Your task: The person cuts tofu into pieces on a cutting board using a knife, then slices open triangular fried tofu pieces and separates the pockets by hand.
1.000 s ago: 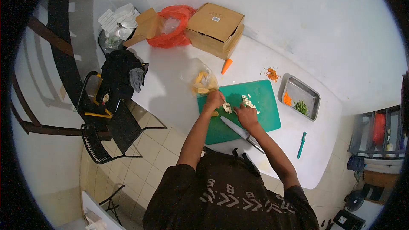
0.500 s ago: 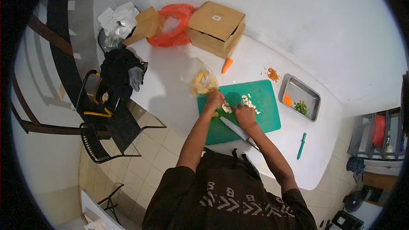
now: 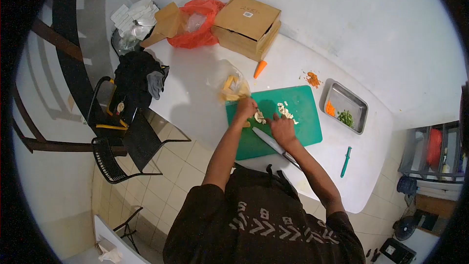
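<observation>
A green cutting board [image 3: 305, 134] lies under both hands. My left hand [image 3: 246, 107] is closed at its left part, beside pale cut pieces [image 3: 259, 116]; what its fingers hold is hidden. My right hand [image 3: 282, 128] rests on the board just right of those pieces, its fingers partly bent and too small to read clearly. Small white chopped bits [image 3: 286, 111] lie above it. A knife [image 3: 266, 139] lies on the board below the hands, its handle end near my right wrist. A clear bag of yellow pieces [image 3: 233, 88] touches the board's upper left.
A metal tray [image 3: 362, 108] with orange and green cut pieces stands right of the board. Near it lie a green peeler [image 3: 346, 162] and orange peelings [image 3: 312, 79]. A carrot [image 3: 260, 69], cardboard boxes [image 3: 247, 17] and a red bag [image 3: 200, 39] are farther back.
The camera view has shifted slightly. My right hand's fingers have spread a little near the pale pieces; my left hand has stayed at the board's left side.
</observation>
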{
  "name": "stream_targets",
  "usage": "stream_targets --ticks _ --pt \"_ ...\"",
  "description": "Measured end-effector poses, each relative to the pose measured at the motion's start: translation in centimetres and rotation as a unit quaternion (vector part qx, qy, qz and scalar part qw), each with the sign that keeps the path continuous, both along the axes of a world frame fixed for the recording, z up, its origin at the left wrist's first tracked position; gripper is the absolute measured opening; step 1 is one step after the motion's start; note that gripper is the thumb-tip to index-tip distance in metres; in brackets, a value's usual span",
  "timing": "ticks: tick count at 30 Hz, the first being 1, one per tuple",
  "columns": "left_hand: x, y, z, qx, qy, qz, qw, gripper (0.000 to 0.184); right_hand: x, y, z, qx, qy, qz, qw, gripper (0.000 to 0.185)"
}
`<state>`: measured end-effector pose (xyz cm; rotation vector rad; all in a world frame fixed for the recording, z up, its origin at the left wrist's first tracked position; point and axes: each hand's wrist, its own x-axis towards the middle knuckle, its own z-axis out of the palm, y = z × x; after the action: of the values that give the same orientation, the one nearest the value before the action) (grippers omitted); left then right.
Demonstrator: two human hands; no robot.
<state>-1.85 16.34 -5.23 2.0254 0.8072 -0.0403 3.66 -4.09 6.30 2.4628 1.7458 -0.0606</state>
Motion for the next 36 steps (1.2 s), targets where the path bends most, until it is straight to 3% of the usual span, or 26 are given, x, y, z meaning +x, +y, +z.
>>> stream_targets --ticks 8,24,27,29,32,36 --pt "0.1 -0.1 1.0 -0.066 0.029 0.032 0.997 0.017 0.7 0.2 -1.8 0.058 0.013 -0.019 0.998 0.033" --pt "-0.1 0.0 0.5 -0.032 0.002 0.01 0.999 0.016 0.8 -0.2 -0.2 0.048 0.033 -0.033 0.998 0.033" --pt "-0.6 -0.1 -0.1 0.06 -0.055 -0.042 0.996 0.021 0.3 -0.7 -0.2 0.038 0.042 -0.052 0.997 0.034" --pt "-0.5 -0.2 -1.0 0.182 -0.057 -0.137 0.972 0.029 0.3 -1.0 -0.2 0.038 0.054 -0.067 0.996 0.035" --pt "-1.4 -1.5 2.2 0.182 -0.034 -0.162 0.969 0.029 0.1 -1.9 -1.6 0.036 0.071 -0.107 0.991 0.029" --pt "-0.8 -1.5 2.7 0.181 0.018 -0.188 0.965 0.024 -0.2 -2.2 -1.3 0.05 0.087 -0.119 0.988 0.031"
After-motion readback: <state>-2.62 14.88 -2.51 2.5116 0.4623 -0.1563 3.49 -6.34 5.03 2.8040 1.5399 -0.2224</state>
